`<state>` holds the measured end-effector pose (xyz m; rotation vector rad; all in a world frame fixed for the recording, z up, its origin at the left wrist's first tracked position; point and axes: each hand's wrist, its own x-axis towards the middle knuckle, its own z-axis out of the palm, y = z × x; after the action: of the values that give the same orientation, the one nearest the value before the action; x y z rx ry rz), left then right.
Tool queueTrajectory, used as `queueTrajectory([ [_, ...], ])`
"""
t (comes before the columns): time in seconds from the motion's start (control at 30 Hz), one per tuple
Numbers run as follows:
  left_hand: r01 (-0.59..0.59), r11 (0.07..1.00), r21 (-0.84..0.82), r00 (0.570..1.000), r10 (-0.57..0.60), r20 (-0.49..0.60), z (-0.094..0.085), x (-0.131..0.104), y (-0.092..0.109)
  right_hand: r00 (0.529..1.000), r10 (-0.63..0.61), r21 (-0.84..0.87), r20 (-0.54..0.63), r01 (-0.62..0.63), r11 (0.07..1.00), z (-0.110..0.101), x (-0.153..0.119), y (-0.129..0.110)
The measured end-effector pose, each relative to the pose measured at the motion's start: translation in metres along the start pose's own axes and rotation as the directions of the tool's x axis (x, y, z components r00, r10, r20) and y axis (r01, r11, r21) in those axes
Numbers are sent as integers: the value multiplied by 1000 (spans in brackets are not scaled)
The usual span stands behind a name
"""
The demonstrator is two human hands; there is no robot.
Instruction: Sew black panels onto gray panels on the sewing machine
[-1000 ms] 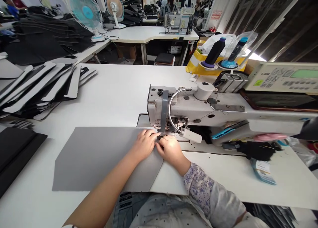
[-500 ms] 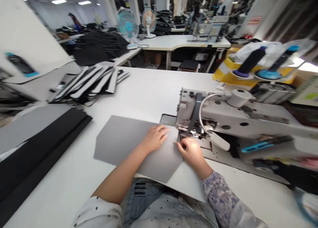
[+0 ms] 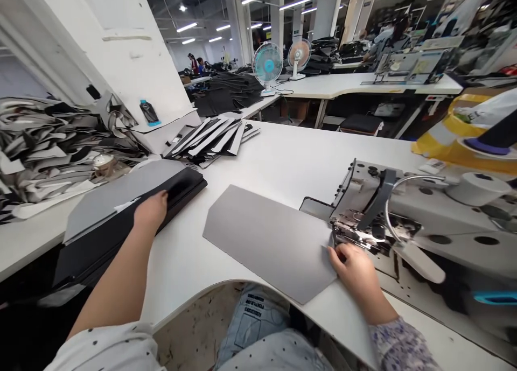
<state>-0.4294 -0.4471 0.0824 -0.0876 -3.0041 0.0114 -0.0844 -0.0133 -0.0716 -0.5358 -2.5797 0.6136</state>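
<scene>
A flat grey panel [image 3: 270, 236] with cut corners lies on the white table, its right end at the needle area of a sewing machine [image 3: 363, 231]. My right hand [image 3: 355, 274] is closed at that end, thumb and curled fingers pinching the panel's edge beside the machine foot. My left hand [image 3: 151, 212] is on the left, at a stack of folded black pieces [image 3: 109, 242]. Its fingers point away from me and their tips are partly lost against the black material, so their grip is unclear. Grey sheets [image 3: 121, 190] lie beside the black stack.
Black and white strips [image 3: 222, 137] lie at the table's back left. A heap of scraps [image 3: 52, 150] is at the far left, near a pillar with a dark bottle [image 3: 148, 112]. Thread cones and a yellow bag [image 3: 444, 126] stand behind the machine. Two fans are farther back.
My left hand has left the grey panel and moved left to the black stack. My right hand remains at the panel's edge by the machine. The view has turned left.
</scene>
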Motion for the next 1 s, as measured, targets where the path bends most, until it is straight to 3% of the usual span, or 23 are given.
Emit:
queueTrajectory([
  [0.07, -49, 999, -9, 987, 47, -155, -12, -14, 14, 1000, 1, 3, 8, -1, 1000, -1, 2, -1],
  [0.13, -241, 971, 5, 932, 233, -278, -12, -34, 42, 1000, -4, 1, 13, 4, 1000, -2, 4, -3],
  [0.17, -375, 927, 16, 884, 363, -295, -6, -47, 60, 1000, -6, -1, 13, 6, 1000, -3, 5, -4],
  [0.23, -637, 771, 19, 747, 622, -234, 15, -76, 101, 1000, -4, -5, 6, 4, 1000, -5, 8, -5],
  [0.3, -831, 555, -28, 553, 821, -140, 43, -107, 140, 1000, 9, -6, -8, -10, 1000, -7, 10, -6],
  [0.37, -936, 343, -84, 351, 930, -110, 68, -134, 173, 999, 27, -10, -19, -28, 1000, -8, 13, -6],
  [0.4, -960, 259, -104, 270, 956, -113, 78, -144, 186, 999, 39, -13, -21, -39, 999, -9, 14, -6],
  [0.47, -980, 158, -122, 173, 977, -123, 90, -159, 207, 998, 64, -23, -14, -64, 998, -12, 16, -7],
  [0.53, -984, 128, -125, 143, 983, -115, 93, -168, 227, 997, 76, -52, 4, -76, 996, -15, 18, -10],
  [0.63, -983, 121, -136, 134, 986, -95, 88, -183, 261, 997, 47, -157, 54, -39, 987, -20, 21, -15],
  [0.8, -966, 186, -178, 202, 976, -79, 86, -208, 312, 991, -25, -304, 128, 63, 951, -23, 26, -16],
  [0.93, -950, 193, -247, 213, 976, -54, 88, -214, 321, 986, -56, -344, 154, 107, 933, -27, 28, -13],
  [1.0, -934, 169, -314, 186, 982, -25, 87, -211, 317, 988, -89, -359, 125, 128, 924, -30, 25, -17],
])
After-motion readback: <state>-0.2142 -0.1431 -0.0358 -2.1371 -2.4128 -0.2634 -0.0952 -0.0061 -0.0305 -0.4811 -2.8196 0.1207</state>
